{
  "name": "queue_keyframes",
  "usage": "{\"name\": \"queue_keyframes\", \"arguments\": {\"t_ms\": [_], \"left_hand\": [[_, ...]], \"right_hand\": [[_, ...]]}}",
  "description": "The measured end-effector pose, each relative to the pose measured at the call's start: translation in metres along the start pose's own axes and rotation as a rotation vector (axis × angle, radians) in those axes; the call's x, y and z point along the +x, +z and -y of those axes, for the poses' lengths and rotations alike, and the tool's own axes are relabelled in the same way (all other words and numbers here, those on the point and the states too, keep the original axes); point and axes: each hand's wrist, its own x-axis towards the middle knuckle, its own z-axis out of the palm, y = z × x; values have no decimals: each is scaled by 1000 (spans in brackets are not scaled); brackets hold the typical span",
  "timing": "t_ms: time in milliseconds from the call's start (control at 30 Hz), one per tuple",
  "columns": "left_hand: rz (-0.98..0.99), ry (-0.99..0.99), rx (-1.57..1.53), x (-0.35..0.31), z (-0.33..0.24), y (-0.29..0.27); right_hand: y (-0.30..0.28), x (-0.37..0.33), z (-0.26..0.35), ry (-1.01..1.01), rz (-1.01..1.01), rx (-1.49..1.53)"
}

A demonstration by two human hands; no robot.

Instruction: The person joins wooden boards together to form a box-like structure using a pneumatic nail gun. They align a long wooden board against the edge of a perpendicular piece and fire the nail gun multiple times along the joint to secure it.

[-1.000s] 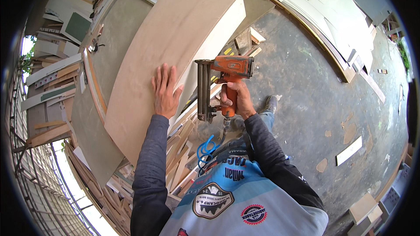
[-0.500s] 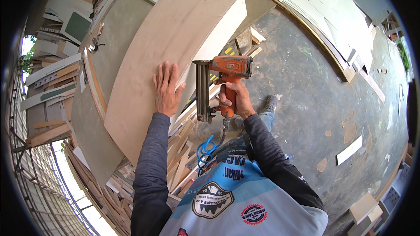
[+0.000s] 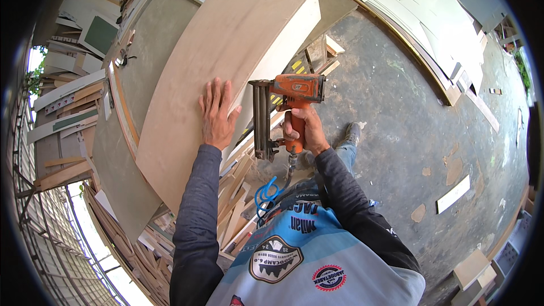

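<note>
A long, pale plywood box or panel assembly (image 3: 209, 39) lies on the workbench, its white side edge facing right. My left hand (image 3: 219, 116) rests flat on its top face near the right edge, fingers spread and holding nothing. An orange pneumatic nail gun (image 3: 298, 88) is in my right hand (image 3: 309, 130), which is wrapped round the grip. The gun's dark nose and magazine stand at the panel's right side; whether the nose touches the wood I cannot tell. From the handle's base a fitting leads to a blue air hose (image 3: 266, 192).
Wood strips (image 3: 235, 209) are stacked under and beside the bench (image 3: 122, 153). White sheets (image 3: 408, 11) lie in a pile at the far right. Offcuts (image 3: 85, 28) crowd the left side. A loose white board (image 3: 453, 195) lies on the grey floor (image 3: 391, 136).
Almost nothing differs. The nail gun has shifted very slightly downward in the picture; my left hand stays on the panel.
</note>
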Motion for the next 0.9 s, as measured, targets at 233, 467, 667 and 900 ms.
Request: {"name": "queue_keyframes", "arguments": {"t_ms": [233,467,667,900], "left_hand": [[-8,-3,-1,-2,0,-3],[-56,-63,-45,-28,7,-1],[-132,-227,113,-89,15,-2],[-173,-232,127,-91,14,1]], "right_hand": [[5,-15,-13,14,-2,12],[7,-29,-38,62,-19,28],[12,-25,-45,51,39,-26],[5,-20,-49,59,44,89]]}}
